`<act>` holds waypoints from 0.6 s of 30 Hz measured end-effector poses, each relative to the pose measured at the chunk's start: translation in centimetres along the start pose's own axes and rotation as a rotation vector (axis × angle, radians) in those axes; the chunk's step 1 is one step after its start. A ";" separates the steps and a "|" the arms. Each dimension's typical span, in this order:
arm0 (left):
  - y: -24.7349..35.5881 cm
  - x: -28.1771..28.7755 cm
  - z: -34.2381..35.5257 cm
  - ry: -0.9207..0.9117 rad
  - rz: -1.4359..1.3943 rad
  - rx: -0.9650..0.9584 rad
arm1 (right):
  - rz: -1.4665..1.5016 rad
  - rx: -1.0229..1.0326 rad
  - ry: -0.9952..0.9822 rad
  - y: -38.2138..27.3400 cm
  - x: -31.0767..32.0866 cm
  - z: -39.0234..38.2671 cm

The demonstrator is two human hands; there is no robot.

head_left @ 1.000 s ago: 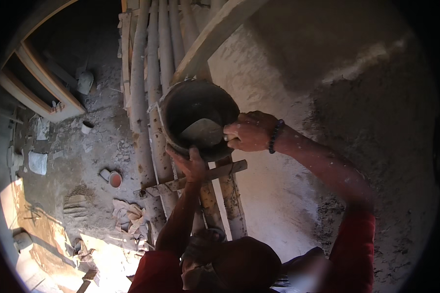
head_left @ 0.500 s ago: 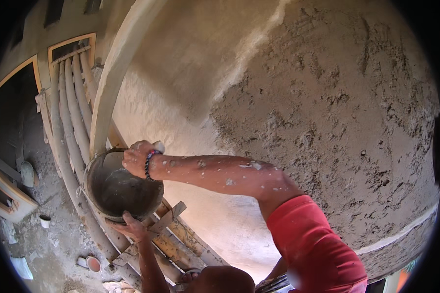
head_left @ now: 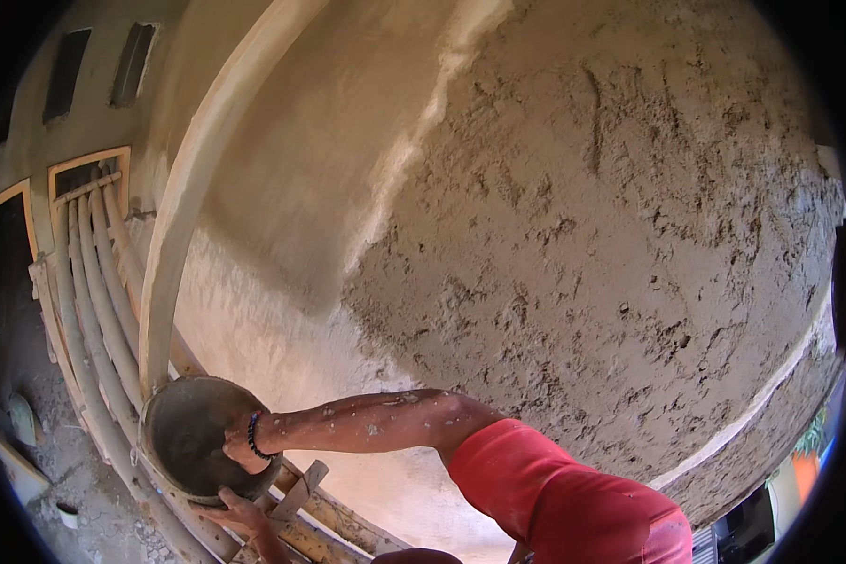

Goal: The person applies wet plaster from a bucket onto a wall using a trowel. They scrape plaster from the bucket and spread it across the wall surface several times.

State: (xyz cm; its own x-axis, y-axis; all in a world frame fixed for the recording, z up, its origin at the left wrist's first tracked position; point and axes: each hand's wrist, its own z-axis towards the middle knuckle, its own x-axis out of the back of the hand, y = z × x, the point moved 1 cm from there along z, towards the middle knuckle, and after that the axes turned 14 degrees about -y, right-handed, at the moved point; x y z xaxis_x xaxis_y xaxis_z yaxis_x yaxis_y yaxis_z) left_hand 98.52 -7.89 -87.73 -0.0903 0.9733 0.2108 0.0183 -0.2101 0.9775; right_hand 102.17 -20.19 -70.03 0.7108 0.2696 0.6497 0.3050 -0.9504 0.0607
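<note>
A round, dark bucket (head_left: 163, 477) with wet grey mortar (head_left: 190, 434) inside tilts towards me at the lower left. My right hand (head_left: 244, 446) reaches into it, wearing a dark bead bracelet. Its fingers are curled and point down to the mortar; what they hold is hidden behind the hand. My left hand (head_left: 240, 517) grips the bucket's near side, with the thumb up at the rim and the fingers along the outside. Splashes of mortar dot my right forearm, below a red sleeve.
Wooden poles (head_left: 92, 301) run beside the bucket as a scaffold, with planks (head_left: 324, 522) near my left hand. A plastered wall rises ahead, its right part rough (head_left: 536, 273). A pale curved edge (head_left: 183, 179) stands behind the bucket. Below at left lies a littered floor (head_left: 94, 489).
My right hand has gone from the bucket's far rim down into it. A pale end that stuck out of that fist is no longer visible. The whole view has shifted up and right.
</note>
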 end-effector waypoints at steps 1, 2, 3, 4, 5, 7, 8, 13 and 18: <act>-0.3 0.5 0.3 -0.002 0.021 0.013 | -0.030 0.048 0.042 0.0 0.3 0.3; -1.0 0.6 0.6 0.008 0.031 0.012 | -0.059 0.096 0.084 0.1 0.7 0.4; -1.5 0.6 0.6 0.005 0.039 0.012 | -0.081 0.135 0.121 0.5 0.7 0.3; -1.8 0.4 0.7 0.001 0.047 0.012 | -0.073 0.145 0.167 1.0 0.8 0.1; -2.1 0.3 0.6 0.001 0.052 0.017 | -0.065 0.156 0.213 1.6 0.7 -0.1; -1.2 0.0 0.0 0.012 -0.017 0.032 | -0.045 0.175 0.300 2.5 0.5 -1.1; -0.6 -0.2 -0.3 0.016 -0.050 0.041 | 0.011 0.130 0.294 2.8 0.1 -1.5; -4.3 -1.2 0.6 0.018 -0.020 -0.049 | 0.090 0.075 0.457 2.6 -1.4 -1.6; -1.3 1.3 0.1 0.108 -0.067 -0.082 | 0.254 0.092 0.281 0.0 4.8 -3.7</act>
State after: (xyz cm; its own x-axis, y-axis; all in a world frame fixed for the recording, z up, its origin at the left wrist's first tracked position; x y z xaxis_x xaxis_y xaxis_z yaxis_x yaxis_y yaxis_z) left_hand 98.48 -6.34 -88.69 -0.1948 0.9709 0.1391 -0.0721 -0.1557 0.9852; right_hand 103.21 -19.50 -64.12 0.5737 -0.0378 0.8182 0.2060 -0.9602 -0.1887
